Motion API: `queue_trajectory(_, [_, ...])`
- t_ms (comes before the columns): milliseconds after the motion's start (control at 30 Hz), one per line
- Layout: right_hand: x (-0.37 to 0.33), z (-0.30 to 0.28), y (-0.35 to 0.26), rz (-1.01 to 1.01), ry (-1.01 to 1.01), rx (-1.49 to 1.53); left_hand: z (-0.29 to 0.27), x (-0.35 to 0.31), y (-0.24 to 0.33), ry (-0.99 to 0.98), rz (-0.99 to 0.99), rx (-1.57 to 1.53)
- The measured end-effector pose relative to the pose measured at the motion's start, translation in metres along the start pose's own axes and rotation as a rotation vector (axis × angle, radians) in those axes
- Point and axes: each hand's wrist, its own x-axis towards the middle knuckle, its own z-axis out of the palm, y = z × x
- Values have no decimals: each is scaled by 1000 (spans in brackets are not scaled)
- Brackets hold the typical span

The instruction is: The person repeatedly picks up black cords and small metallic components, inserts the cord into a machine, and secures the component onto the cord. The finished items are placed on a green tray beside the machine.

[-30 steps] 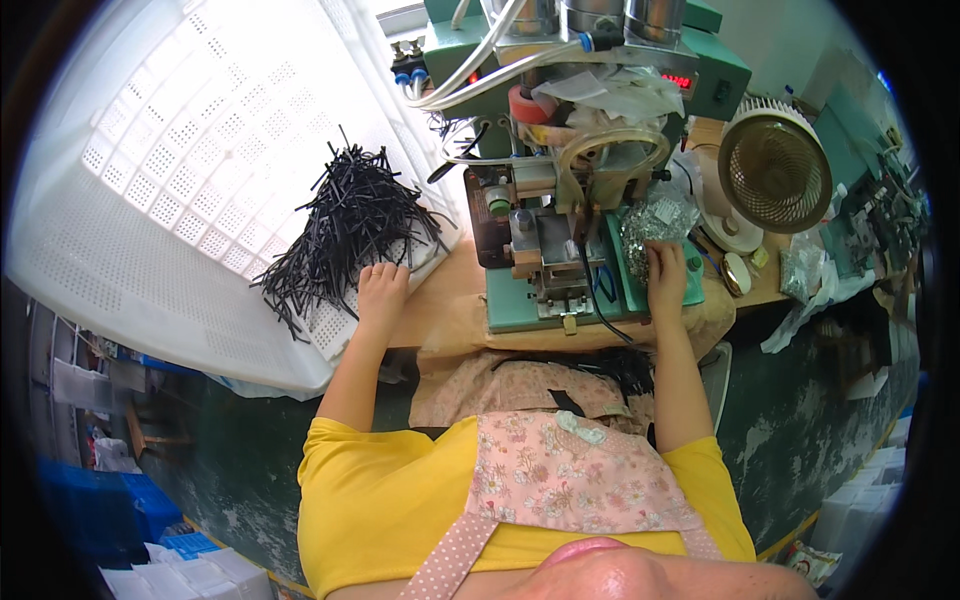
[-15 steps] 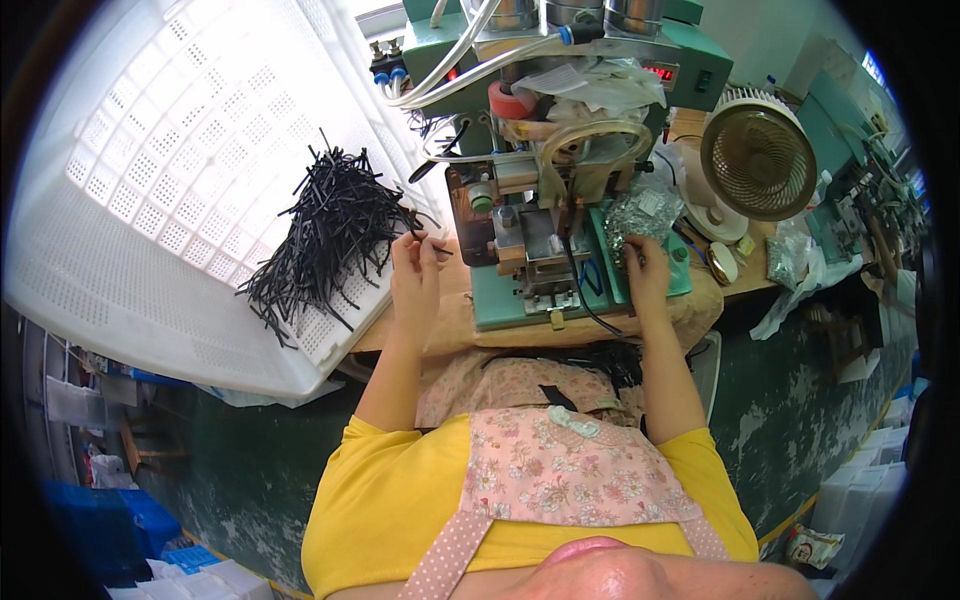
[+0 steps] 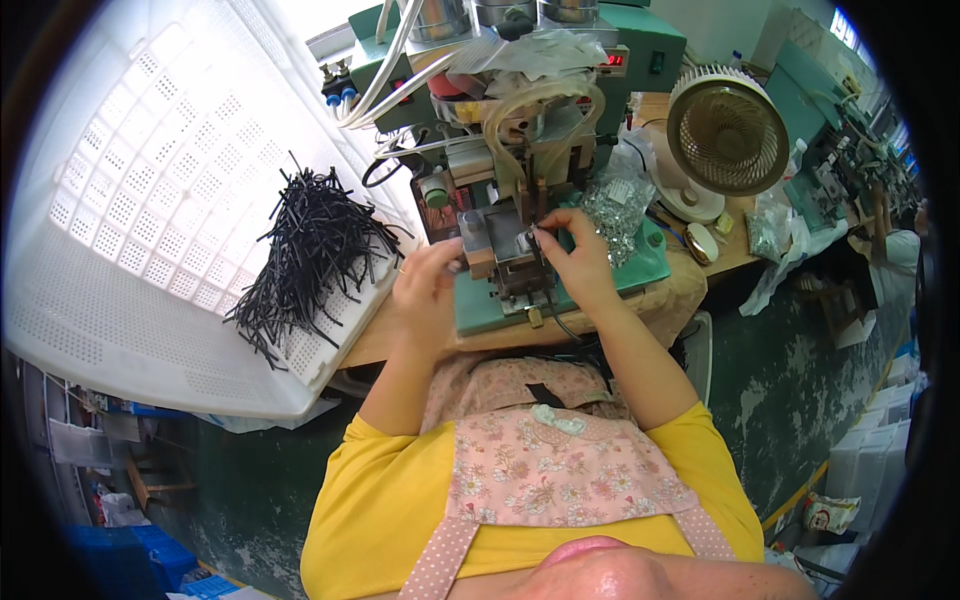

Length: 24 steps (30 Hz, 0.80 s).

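Note:
A green bench machine (image 3: pixel 480 318) with a metal fixture (image 3: pixel 505 247) at its front stands before me. My right hand (image 3: pixel 580 262) is at the right side of the fixture. Its thumb and forefinger pinch together beside the upright tool, on something too small to make out. My left hand (image 3: pixel 425 290) is at the left side of the fixture, by a metal block (image 3: pixel 477 250). Its fingers are bent together, and what they hold, if anything, is hidden. A heap of thin black strips (image 3: pixel 315 250) lies to the left of it.
The strips rest in a tipped white perforated basket (image 3: pixel 150 355). Right of the fixture lies a clear bag of small shiny metal parts (image 3: pixel 612 215). Farther right are a desk fan (image 3: pixel 728 135), a white oval object (image 3: pixel 700 242) and another clear bag (image 3: pixel 770 230). White hoses (image 3: pixel 395 75) run above.
My right hand has left the bag of metal parts and moved left to the fixture. My left hand has moved from the black strips toward the fixture's left side. The view has shifted slightly.

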Motion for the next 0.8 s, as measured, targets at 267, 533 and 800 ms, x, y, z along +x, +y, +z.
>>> queue_trajectory(267, [5, -3, 0, -52, 37, -78, 59, 1, 30, -188, 354, -51])
queue_trajectory(533, [4, -92, 91, 3, 195, -287, 71, -9, 12, -163, 407, 5])
queue_trajectory(800, [-27, -98, 147, -35, -55, -731, 71, -12, 14, -142, 369, -44])
